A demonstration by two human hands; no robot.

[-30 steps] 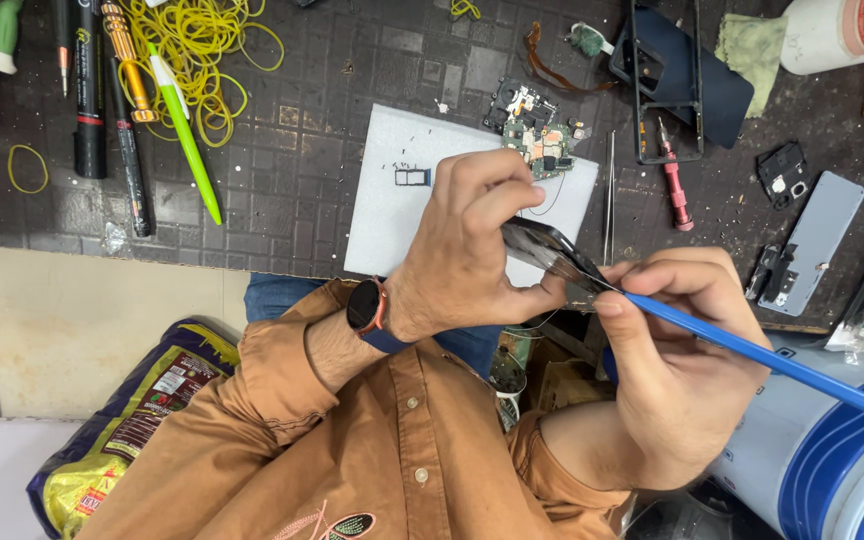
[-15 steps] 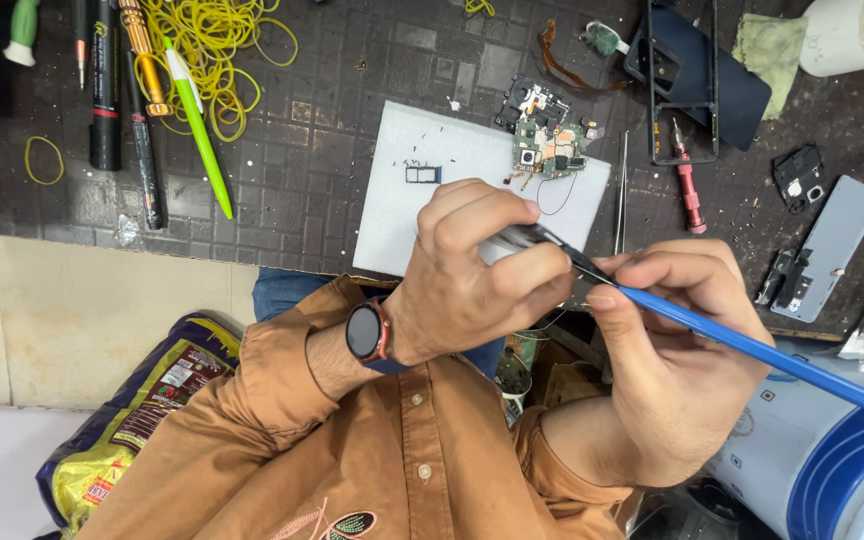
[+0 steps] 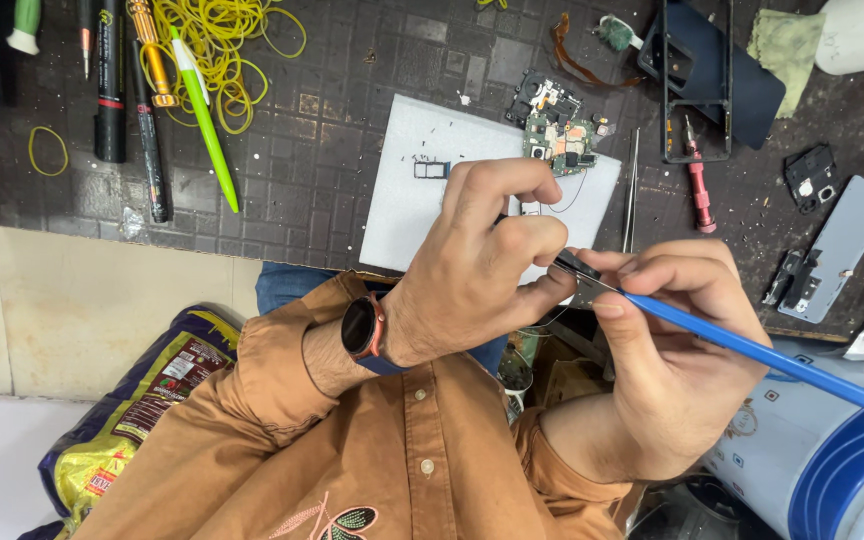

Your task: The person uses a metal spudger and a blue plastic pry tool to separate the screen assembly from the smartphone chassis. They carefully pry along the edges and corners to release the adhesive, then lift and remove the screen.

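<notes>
Your left hand [image 3: 477, 270] pinched a small dark metal part [image 3: 577, 268] | right hand [image 3: 667, 340] gripped the long blue plastic tool [image 3: 752, 350], its tip touching that part, axis running right.

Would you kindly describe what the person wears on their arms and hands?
Both arms are in long sleeves of a rust-orange buttoned shirt, the cuffs pushed back a little from the wrists. The left hand has a dark round smartwatch on an orange-red strap at its wrist. The right hand is bare, with no glove or ring visible.
</notes>
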